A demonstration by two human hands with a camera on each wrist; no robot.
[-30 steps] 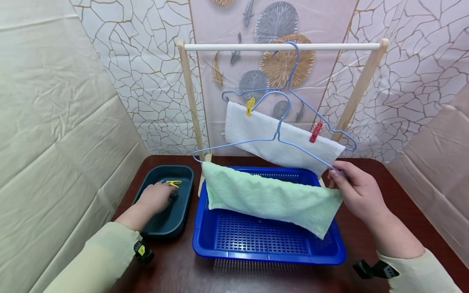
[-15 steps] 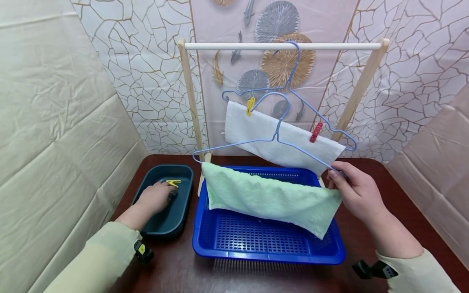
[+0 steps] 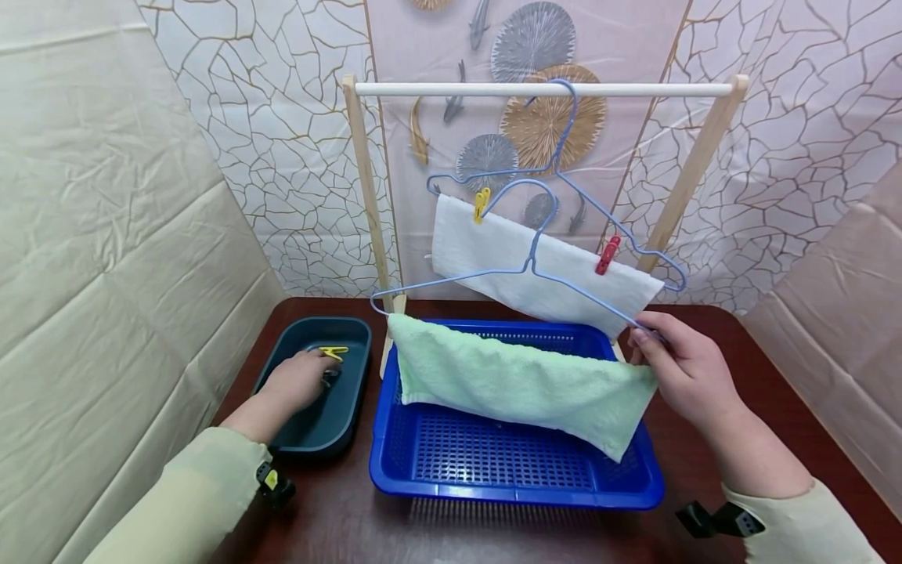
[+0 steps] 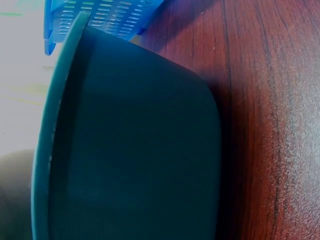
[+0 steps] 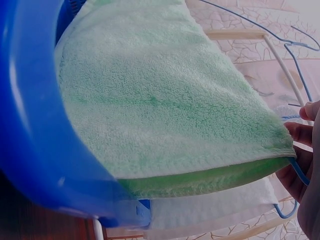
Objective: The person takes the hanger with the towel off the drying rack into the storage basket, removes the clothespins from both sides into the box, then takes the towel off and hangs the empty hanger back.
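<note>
My right hand (image 3: 687, 364) grips the right end of a blue wire clothes hanger (image 3: 461, 276). A light green towel (image 3: 521, 376) is folded over its lower bar and hangs above a blue basket (image 3: 517, 493). In the right wrist view the fingers curl by the hanger's end at the corner of the towel (image 5: 160, 95). On the left, my left hand (image 3: 299, 381) reaches into a dark teal tub (image 3: 331, 435), its fingertips hidden. A yellow clothespin (image 3: 334, 352) and a dark one (image 3: 330, 377) show beside those fingers; I cannot tell whether they pinch one.
Behind, a second blue hanger (image 3: 564, 141) hangs from the white rod (image 3: 451, 91) of a wooden rack. It carries a white towel (image 3: 521, 254) held by a yellow clothespin (image 3: 481, 205) and a red clothespin (image 3: 607, 255). All stands on a dark brown table (image 3: 331, 517).
The front hanger and green towel have sunk very slightly. Both hands stay almost where they were.
</note>
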